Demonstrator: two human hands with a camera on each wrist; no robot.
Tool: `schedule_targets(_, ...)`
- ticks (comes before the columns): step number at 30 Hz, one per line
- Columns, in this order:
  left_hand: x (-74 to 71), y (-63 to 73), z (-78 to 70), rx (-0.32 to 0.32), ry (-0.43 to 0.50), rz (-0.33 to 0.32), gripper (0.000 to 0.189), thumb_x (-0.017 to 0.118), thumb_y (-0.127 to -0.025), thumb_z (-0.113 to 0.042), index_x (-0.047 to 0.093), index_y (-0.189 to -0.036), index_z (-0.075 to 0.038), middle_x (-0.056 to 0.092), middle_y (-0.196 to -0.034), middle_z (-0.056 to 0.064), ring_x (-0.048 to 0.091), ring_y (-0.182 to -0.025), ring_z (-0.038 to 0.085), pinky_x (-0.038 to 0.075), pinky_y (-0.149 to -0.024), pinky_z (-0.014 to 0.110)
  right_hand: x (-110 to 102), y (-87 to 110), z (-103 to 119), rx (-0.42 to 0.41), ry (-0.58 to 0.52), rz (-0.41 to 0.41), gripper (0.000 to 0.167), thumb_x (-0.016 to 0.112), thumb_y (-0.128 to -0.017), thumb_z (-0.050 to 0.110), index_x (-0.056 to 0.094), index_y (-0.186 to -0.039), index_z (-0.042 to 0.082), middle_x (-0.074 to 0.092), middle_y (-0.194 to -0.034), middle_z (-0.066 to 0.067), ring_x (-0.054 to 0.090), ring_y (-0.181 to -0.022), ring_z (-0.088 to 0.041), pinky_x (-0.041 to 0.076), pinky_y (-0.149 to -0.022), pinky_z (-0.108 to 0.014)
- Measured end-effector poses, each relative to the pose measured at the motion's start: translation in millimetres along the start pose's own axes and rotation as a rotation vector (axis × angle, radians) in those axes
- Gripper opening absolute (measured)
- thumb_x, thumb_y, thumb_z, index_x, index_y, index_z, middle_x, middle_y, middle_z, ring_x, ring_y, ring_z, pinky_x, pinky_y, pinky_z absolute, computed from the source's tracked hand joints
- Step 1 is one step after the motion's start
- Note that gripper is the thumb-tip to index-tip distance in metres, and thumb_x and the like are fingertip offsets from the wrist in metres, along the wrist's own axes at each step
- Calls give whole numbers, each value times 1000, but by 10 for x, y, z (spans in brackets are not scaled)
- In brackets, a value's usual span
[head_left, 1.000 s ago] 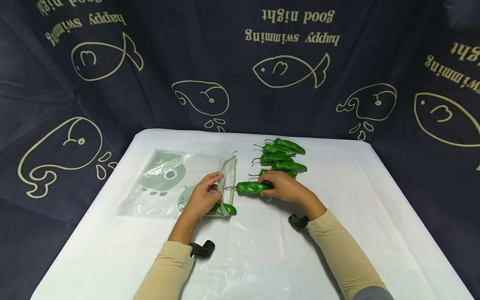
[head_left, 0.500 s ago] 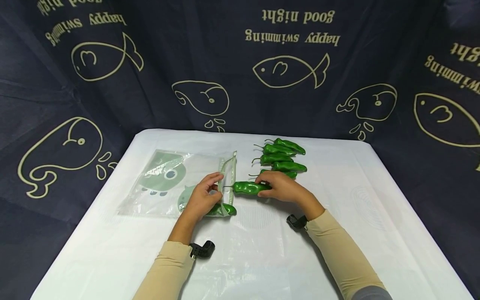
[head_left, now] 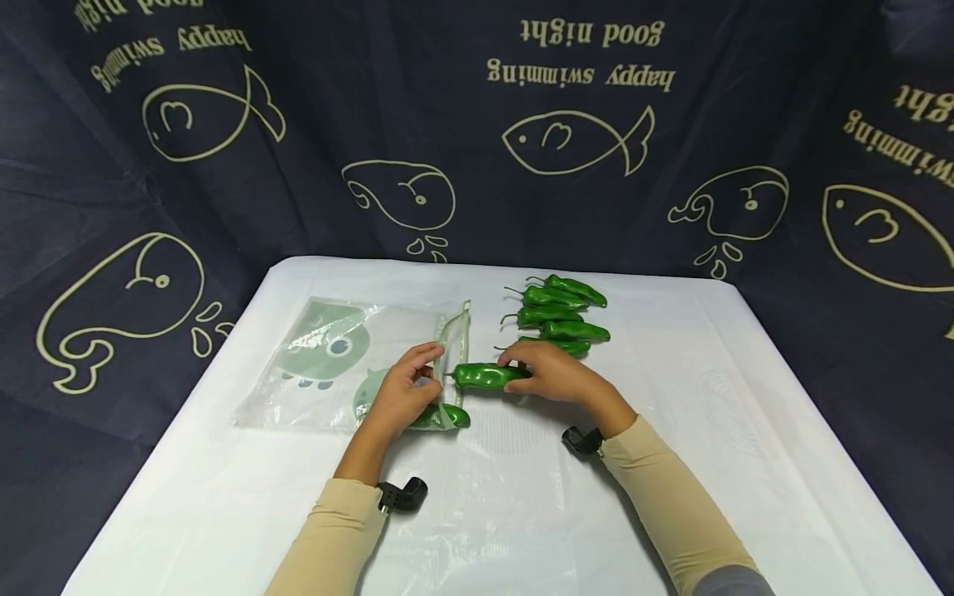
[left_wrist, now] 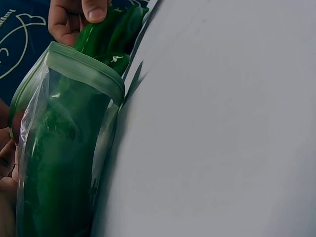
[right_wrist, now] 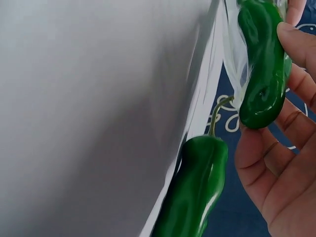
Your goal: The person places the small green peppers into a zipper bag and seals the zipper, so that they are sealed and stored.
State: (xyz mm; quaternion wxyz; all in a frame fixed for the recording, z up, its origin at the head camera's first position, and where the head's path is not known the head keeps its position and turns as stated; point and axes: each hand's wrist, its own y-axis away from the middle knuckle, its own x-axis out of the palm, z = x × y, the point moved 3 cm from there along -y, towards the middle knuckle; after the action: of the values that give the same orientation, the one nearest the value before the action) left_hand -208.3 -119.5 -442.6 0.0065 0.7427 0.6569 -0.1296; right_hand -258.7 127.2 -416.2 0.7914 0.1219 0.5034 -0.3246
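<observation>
A clear zip bag (head_left: 328,356) with green cartoon prints lies on the table, its mouth facing right and gaping. My left hand (head_left: 402,393) pinches the near edge of that mouth between thumb and fingers. Inside the bag lies a green pepper (head_left: 432,418), its tip poking out of the mouth; the left wrist view shows it through the film. My right hand (head_left: 555,372) grips a second green pepper (head_left: 477,377) by its tip end, the stem pointing left into the bag's opening. In the right wrist view, the fingers and thumb (right_wrist: 296,42) wrap this pepper.
Several green peppers (head_left: 566,329) lie in a row behind my right hand, stems to the left. A white sheet (head_left: 514,513) covers the table. A navy curtain (head_left: 462,50) with fish drawings hangs behind it.
My right hand has moved slightly left, carrying the green pepper so that its stem end is now at the bag's mouth. The left hand and bag have stayed in place.
</observation>
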Motion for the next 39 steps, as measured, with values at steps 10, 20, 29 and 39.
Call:
schedule_targets(10,2,-11,9,-10,17,5,62,55,-77,14,53,-138,7,43,-148,12,54,-103,36,46,-62,19,66,-77,95,-27,-50,18,27,77,-87,22,68,-112,14,64,-103,6,58,-86,-17,47,-75,-31)
schedule_targets(20,8,-15,16,-24,3,12,61,54,-78,14,50,-139,10,41,-150,16,53,-105,36,46,-64,19,150,-177,165,-10,-58,70,25,76,-89,20,68,-112,15,64,-103,7,58,-85,-14,48,-75,-30)
schedule_targets(29,10,-5,20,0,15,5,61,56,-78,11,53,-139,6,45,-147,9,55,-101,29,51,-64,23,228,-251,222,-18,-66,91,23,77,-87,18,69,-108,14,65,-101,7,57,-85,-15,46,-77,-32)
schedule_targets(39,21,-14,24,3,48,12,62,54,-78,15,51,-139,9,42,-149,14,54,-103,34,51,-62,21,290,-308,256,-7,-84,100,23,76,-87,16,68,-109,13,64,-100,5,57,-85,-18,45,-78,-33)
